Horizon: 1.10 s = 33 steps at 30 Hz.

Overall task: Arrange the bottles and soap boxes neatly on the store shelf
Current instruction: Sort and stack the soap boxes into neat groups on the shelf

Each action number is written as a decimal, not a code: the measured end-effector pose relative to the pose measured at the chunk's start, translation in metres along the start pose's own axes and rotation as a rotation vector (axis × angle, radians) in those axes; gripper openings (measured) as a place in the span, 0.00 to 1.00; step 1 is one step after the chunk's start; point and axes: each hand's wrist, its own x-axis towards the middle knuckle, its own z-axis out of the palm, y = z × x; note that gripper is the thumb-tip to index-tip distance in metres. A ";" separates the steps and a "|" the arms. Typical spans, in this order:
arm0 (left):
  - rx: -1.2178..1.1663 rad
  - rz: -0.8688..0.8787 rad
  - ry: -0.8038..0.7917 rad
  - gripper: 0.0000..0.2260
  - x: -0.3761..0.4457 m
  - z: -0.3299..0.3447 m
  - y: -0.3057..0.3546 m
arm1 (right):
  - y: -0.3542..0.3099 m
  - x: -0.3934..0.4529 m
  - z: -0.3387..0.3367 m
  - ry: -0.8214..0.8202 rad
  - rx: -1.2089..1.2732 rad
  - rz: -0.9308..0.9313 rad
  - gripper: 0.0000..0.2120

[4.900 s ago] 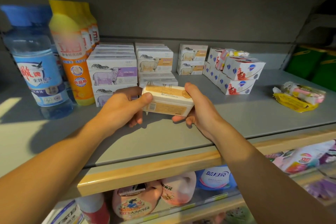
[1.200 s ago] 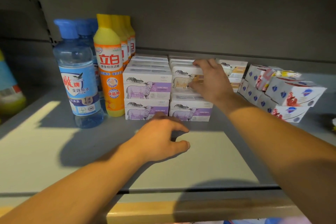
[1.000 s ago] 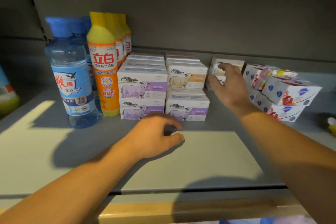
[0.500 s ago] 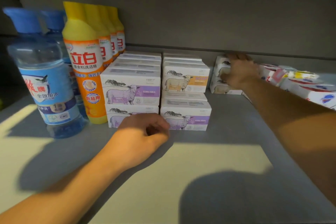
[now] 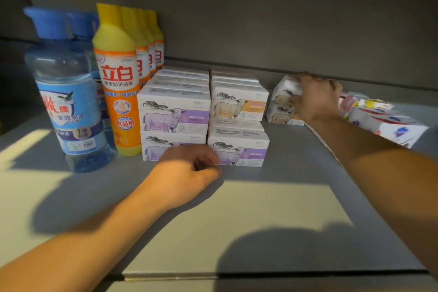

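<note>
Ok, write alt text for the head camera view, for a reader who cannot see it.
A person's right hand grips a small stack of sheep-print soap boxes at the back of a grey store shelf, while the left hand rests loosely curled on the shelf. Blue bottles, orange bottles and stacked soap boxes stand to the left.

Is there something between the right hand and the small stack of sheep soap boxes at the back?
Nothing visible: the right hand already grips the stack of sheep soap boxes.
</note>
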 end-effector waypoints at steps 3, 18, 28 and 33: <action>-0.031 0.000 -0.003 0.06 0.000 0.000 0.000 | -0.006 -0.019 -0.033 0.051 0.086 -0.018 0.22; -0.576 0.117 -0.093 0.06 -0.019 -0.018 0.016 | -0.092 -0.161 -0.128 -0.447 0.826 -0.065 0.23; -0.726 -0.025 -0.074 0.06 -0.016 -0.017 0.016 | -0.092 -0.203 -0.105 -0.302 1.182 0.199 0.20; -1.047 -0.230 -0.066 0.09 -0.013 -0.017 0.013 | -0.084 -0.219 -0.092 -0.389 1.378 0.187 0.36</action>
